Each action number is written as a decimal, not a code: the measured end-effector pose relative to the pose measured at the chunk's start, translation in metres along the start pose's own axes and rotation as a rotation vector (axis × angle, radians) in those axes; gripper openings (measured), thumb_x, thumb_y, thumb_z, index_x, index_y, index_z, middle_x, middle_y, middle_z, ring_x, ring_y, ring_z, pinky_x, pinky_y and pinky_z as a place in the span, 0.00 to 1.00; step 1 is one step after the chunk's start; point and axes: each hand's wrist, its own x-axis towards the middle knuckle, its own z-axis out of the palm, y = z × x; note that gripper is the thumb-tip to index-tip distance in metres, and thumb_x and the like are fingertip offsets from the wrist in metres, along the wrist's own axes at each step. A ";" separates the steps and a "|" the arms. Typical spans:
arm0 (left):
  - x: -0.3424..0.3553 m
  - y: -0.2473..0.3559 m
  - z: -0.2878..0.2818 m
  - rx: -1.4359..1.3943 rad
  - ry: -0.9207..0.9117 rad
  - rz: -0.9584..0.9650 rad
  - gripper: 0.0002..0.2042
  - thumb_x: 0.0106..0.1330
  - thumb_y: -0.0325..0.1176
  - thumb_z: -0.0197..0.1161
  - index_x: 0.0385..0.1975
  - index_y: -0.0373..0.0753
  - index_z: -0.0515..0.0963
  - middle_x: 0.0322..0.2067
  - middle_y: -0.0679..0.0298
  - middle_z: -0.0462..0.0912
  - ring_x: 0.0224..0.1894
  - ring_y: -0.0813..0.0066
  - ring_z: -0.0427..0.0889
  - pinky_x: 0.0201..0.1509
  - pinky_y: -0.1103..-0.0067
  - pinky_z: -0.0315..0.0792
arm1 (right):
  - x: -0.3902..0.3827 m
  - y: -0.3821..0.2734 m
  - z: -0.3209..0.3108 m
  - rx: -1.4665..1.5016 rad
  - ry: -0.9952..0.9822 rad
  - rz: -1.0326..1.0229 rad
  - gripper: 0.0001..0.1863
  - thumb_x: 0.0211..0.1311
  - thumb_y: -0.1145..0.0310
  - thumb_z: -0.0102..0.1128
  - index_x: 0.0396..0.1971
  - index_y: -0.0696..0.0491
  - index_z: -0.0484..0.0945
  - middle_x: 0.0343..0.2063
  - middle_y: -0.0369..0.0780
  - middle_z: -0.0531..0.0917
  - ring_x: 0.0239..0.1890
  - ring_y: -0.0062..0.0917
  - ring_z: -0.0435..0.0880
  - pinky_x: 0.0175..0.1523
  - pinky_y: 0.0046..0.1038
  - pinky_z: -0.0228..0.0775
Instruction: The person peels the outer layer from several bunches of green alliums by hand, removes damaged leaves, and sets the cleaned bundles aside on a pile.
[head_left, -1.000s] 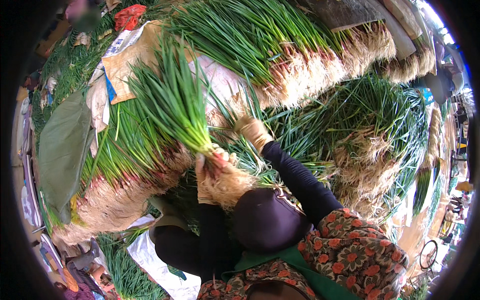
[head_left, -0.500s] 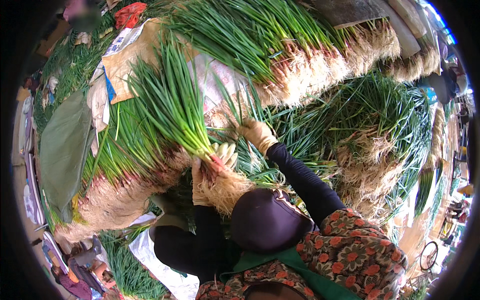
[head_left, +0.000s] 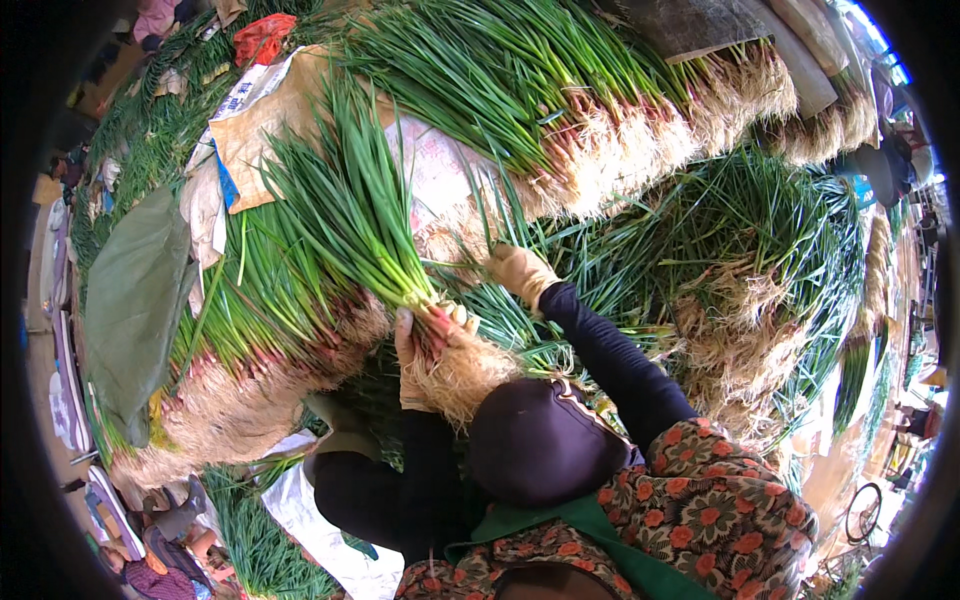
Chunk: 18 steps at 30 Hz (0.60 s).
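Observation:
My left hand point(head_left: 405, 355), in a pale glove, grips an upright bunch of green onions point(head_left: 420, 300) at its red-white stems. Long leaves fan out above it and tan roots hang over the hand, partly hiding the fingers. Up and right of that bunch is my gloved right hand point(head_left: 520, 275), fingers curled round some thin green leaves among loose strands. A dark purple rounded shape point(head_left: 540, 440) sits just below the bunch, between my forearms.
Rows of green onions with roots line the top point(head_left: 620, 140) and left point(head_left: 240, 390). A loose heap point(head_left: 740, 330) lies right. Tan sacking point(head_left: 265, 140), a green sheet point(head_left: 135, 310), a red bag point(head_left: 262, 40) and a white sheet point(head_left: 320, 520) lie around.
My right hand has moved slightly right and down from where it was a second ago, fingers still curled. My left hand and the held bunch have shifted only a little.

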 end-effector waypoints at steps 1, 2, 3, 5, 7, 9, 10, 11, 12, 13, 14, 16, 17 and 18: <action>0.018 0.017 -0.045 -0.166 -0.252 -0.081 0.20 0.57 0.37 0.62 0.45 0.32 0.69 0.36 0.63 0.75 0.36 0.82 0.73 0.42 0.85 0.71 | 0.016 0.034 0.035 -0.293 -0.137 -0.196 0.17 0.58 0.56 0.50 0.38 0.54 0.75 0.31 0.43 0.80 0.33 0.35 0.79 0.39 0.32 0.70; 0.009 0.025 -0.050 -0.161 -0.231 -0.059 0.20 0.57 0.37 0.62 0.45 0.32 0.69 0.36 0.63 0.75 0.36 0.82 0.73 0.42 0.85 0.71 | -0.009 -0.029 -0.011 -0.276 -0.286 -0.036 0.20 0.59 0.54 0.49 0.43 0.53 0.73 0.40 0.44 0.78 0.42 0.35 0.77 0.45 0.30 0.69; -0.003 0.035 -0.056 -0.227 -0.133 -0.069 0.20 0.57 0.37 0.62 0.45 0.33 0.69 0.37 0.63 0.75 0.37 0.83 0.74 0.42 0.86 0.71 | -0.004 -0.037 0.010 -0.093 -0.119 -0.167 0.20 0.60 0.56 0.49 0.46 0.53 0.72 0.43 0.45 0.76 0.45 0.33 0.76 0.47 0.30 0.68; 0.003 0.008 -0.022 -0.230 -0.178 -0.140 0.18 0.56 0.36 0.63 0.45 0.35 0.72 0.39 0.62 0.76 0.39 0.80 0.75 0.43 0.84 0.72 | 0.000 -0.022 0.009 0.359 0.119 -0.229 0.20 0.61 0.64 0.50 0.52 0.55 0.67 0.46 0.46 0.75 0.46 0.30 0.75 0.52 0.29 0.67; -0.001 0.001 -0.001 -0.261 -0.066 -0.055 0.19 0.56 0.35 0.63 0.46 0.36 0.71 0.40 0.61 0.76 0.39 0.78 0.75 0.43 0.83 0.72 | 0.003 -0.034 0.016 0.598 0.112 -0.343 0.21 0.60 0.67 0.52 0.53 0.56 0.65 0.45 0.44 0.75 0.45 0.30 0.75 0.53 0.27 0.67; -0.010 -0.004 0.011 -0.172 -0.071 0.074 0.20 0.56 0.34 0.62 0.48 0.36 0.69 0.43 0.58 0.75 0.40 0.74 0.76 0.44 0.78 0.73 | -0.004 -0.053 0.002 0.992 -0.531 0.000 0.19 0.62 0.65 0.49 0.51 0.57 0.66 0.40 0.40 0.77 0.38 0.25 0.77 0.47 0.24 0.69; -0.013 -0.013 0.013 -0.058 -0.196 0.103 0.21 0.58 0.34 0.61 0.50 0.36 0.67 0.46 0.56 0.74 0.42 0.72 0.76 0.44 0.75 0.74 | 0.000 -0.034 0.020 0.618 -0.130 -0.292 0.18 0.62 0.63 0.50 0.47 0.58 0.70 0.35 0.42 0.78 0.34 0.23 0.77 0.44 0.26 0.70; -0.019 -0.013 0.009 -0.056 -0.186 0.114 0.21 0.58 0.34 0.61 0.50 0.36 0.67 0.46 0.56 0.74 0.42 0.72 0.76 0.44 0.75 0.74 | -0.005 -0.040 0.016 0.636 -0.192 -0.248 0.17 0.61 0.62 0.50 0.44 0.58 0.72 0.31 0.42 0.79 0.33 0.24 0.77 0.42 0.28 0.69; -0.022 -0.018 0.003 0.155 -0.081 0.311 0.20 0.62 0.35 0.54 0.53 0.38 0.65 0.49 0.59 0.72 0.43 0.74 0.74 0.44 0.78 0.72 | -0.015 -0.038 0.007 0.645 -0.250 -0.193 0.16 0.60 0.61 0.51 0.40 0.58 0.74 0.28 0.42 0.79 0.32 0.26 0.77 0.41 0.30 0.69; -0.023 -0.024 -0.004 0.368 0.028 0.502 0.19 0.65 0.37 0.46 0.55 0.40 0.62 0.52 0.62 0.70 0.45 0.76 0.73 0.44 0.80 0.71 | -0.019 -0.026 0.007 0.477 -0.279 -0.248 0.15 0.60 0.60 0.50 0.35 0.59 0.74 0.26 0.42 0.79 0.32 0.29 0.78 0.39 0.32 0.69; -0.023 -0.029 -0.009 0.583 0.132 0.683 0.19 0.69 0.38 0.39 0.58 0.41 0.60 0.54 0.65 0.68 0.47 0.78 0.71 0.43 0.82 0.69 | -0.034 -0.008 0.014 0.288 0.078 -0.321 0.15 0.59 0.59 0.50 0.29 0.58 0.72 0.24 0.41 0.79 0.31 0.31 0.78 0.37 0.32 0.69; -0.014 -0.015 -0.037 0.449 0.042 0.580 0.19 0.69 0.39 0.41 0.57 0.42 0.61 0.54 0.65 0.68 0.47 0.78 0.70 0.44 0.82 0.69 | -0.030 0.048 0.004 -0.028 -0.088 -0.188 0.17 0.55 0.59 0.53 0.39 0.56 0.74 0.28 0.42 0.79 0.33 0.34 0.78 0.42 0.31 0.70; -0.010 0.006 -0.058 0.320 -0.042 0.495 0.19 0.68 0.39 0.42 0.57 0.42 0.62 0.54 0.66 0.68 0.48 0.79 0.70 0.45 0.82 0.68 | -0.026 0.062 -0.003 -0.090 -0.138 -0.091 0.22 0.54 0.57 0.55 0.44 0.57 0.72 0.33 0.44 0.79 0.38 0.35 0.78 0.46 0.30 0.69; -0.008 0.027 -0.077 0.194 -0.128 0.408 0.19 0.68 0.40 0.43 0.56 0.42 0.62 0.54 0.67 0.68 0.49 0.79 0.69 0.46 0.82 0.67 | -0.022 0.070 0.001 -0.088 -0.017 0.040 0.26 0.55 0.54 0.54 0.47 0.58 0.70 0.41 0.46 0.77 0.45 0.34 0.76 0.50 0.28 0.67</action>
